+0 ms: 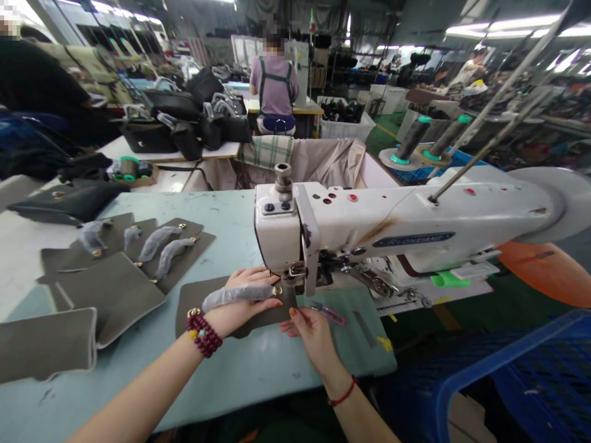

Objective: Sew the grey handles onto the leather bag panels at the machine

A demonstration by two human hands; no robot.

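Note:
A grey-brown leather-like panel lies on the pale green table under the needle end of a white sewing machine. Across it arches a bag handle wrapped in clear plastic, with gold-coloured metal fittings at its ends. My left hand rests flat on the panel beneath this handle, fingers stretched toward the needle area. At the panel's right edge, my right hand pinches the material between thumb and fingers. Just right of that hand lies a pair of pink-handled thread snips. The machine head hides the needle.
Several similar panels with wrapped handles are spread at the left. A flat grey strip lies on the table's right side. Thread cones stand behind the machine, and a blue crate is at lower right. A co-worker sits ahead.

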